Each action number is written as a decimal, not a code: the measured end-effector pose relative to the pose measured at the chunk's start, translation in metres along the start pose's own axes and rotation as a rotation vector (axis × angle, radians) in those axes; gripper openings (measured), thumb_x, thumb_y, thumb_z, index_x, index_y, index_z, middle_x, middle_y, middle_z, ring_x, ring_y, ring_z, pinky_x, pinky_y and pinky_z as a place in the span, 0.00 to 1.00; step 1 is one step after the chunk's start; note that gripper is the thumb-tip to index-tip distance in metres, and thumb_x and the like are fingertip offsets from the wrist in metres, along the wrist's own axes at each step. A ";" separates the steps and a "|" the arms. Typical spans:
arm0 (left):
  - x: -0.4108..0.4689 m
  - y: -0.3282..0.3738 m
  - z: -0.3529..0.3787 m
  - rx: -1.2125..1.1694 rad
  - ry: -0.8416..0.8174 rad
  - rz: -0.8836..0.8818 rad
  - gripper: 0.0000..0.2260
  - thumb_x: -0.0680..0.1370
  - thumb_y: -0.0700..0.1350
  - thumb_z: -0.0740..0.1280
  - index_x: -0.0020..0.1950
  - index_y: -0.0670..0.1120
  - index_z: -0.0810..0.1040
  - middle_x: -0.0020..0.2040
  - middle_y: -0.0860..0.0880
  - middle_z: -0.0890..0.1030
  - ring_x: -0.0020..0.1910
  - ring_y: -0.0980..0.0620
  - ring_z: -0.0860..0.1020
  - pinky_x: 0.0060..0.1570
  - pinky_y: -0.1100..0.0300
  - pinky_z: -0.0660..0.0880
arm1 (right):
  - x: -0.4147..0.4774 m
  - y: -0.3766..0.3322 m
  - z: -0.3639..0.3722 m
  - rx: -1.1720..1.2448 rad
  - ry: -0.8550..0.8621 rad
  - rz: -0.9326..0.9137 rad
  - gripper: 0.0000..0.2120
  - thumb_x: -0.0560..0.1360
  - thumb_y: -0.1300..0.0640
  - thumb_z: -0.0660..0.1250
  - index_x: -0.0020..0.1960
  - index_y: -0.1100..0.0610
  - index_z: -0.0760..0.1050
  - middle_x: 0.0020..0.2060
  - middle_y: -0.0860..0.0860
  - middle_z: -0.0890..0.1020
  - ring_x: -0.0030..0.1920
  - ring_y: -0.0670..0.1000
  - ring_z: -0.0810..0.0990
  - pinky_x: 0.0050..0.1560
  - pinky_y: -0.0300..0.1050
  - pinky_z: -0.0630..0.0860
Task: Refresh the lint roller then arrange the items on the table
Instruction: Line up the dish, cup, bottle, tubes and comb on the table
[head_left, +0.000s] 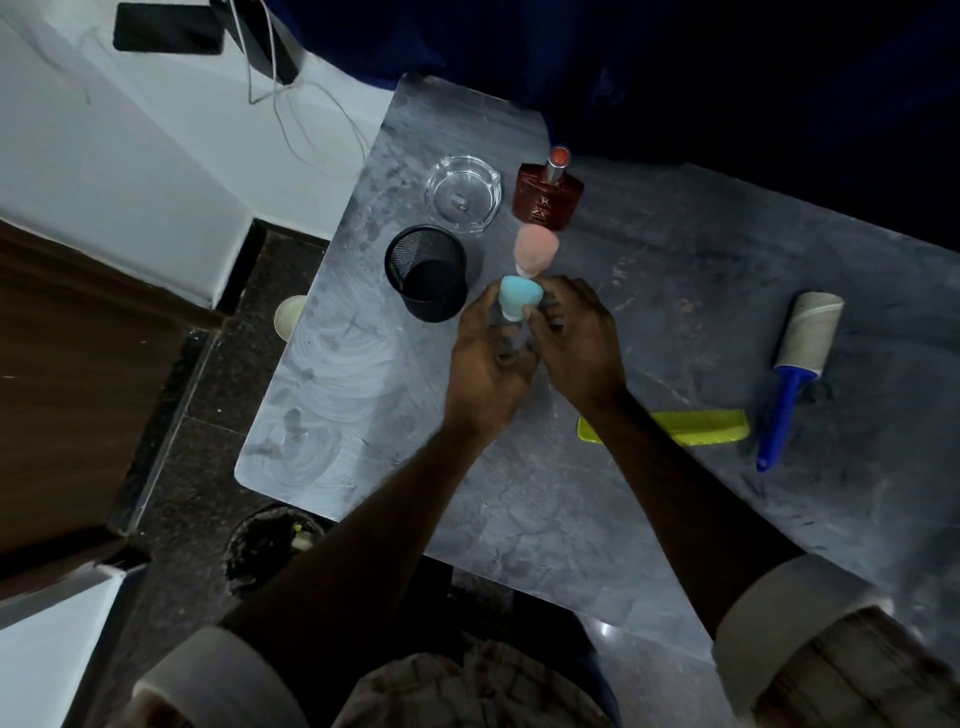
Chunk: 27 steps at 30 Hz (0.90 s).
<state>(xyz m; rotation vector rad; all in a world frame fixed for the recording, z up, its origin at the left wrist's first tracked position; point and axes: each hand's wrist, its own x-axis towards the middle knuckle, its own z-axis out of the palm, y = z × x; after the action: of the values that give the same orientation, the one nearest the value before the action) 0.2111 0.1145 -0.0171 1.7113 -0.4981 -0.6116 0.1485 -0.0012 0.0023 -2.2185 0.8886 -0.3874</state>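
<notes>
My left hand (485, 364) and my right hand (576, 343) meet over the middle of the grey table (571, 509), both closed around a small blue-topped item (519, 301) whose lower part is hidden by my fingers. Just behind it stands a similar pink-topped item (535, 252). The lint roller (797, 364), with a blue handle and a pale roll, lies at the right of the table, away from both hands. A yellow-green comb (696, 427) lies left of the roller's handle, partly under my right forearm.
A black mesh cup (428, 273) stands left of my hands. Behind it sit a clear glass ashtray (462, 195) and a red-brown perfume bottle (548, 195). The table's left edge drops to a dark floor with a round bin (272, 545). White cables hang at the back left.
</notes>
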 end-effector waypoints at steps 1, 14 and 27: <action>0.000 -0.001 0.000 -0.004 -0.004 -0.002 0.34 0.78 0.36 0.76 0.82 0.45 0.68 0.76 0.52 0.76 0.72 0.47 0.81 0.67 0.53 0.83 | 0.000 0.001 0.000 -0.011 -0.005 0.005 0.18 0.81 0.57 0.68 0.69 0.59 0.77 0.61 0.55 0.82 0.60 0.49 0.81 0.58 0.27 0.71; -0.007 0.000 0.001 -0.023 -0.014 -0.008 0.36 0.78 0.33 0.75 0.84 0.41 0.65 0.78 0.44 0.74 0.70 0.52 0.79 0.57 0.71 0.80 | -0.003 0.012 0.005 0.028 -0.013 0.038 0.20 0.80 0.57 0.68 0.71 0.55 0.75 0.62 0.52 0.82 0.61 0.47 0.81 0.59 0.33 0.76; -0.048 0.001 0.005 0.226 -0.216 -0.034 0.25 0.76 0.51 0.65 0.71 0.44 0.79 0.61 0.44 0.85 0.58 0.43 0.85 0.60 0.46 0.83 | -0.074 0.072 -0.044 0.308 0.224 0.234 0.18 0.77 0.63 0.71 0.66 0.57 0.77 0.54 0.51 0.85 0.50 0.36 0.84 0.48 0.26 0.77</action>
<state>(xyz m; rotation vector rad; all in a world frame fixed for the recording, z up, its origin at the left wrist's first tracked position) 0.1712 0.1405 -0.0105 1.8791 -0.7144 -0.7942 0.0385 -0.0087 -0.0187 -1.7916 1.1122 -0.6238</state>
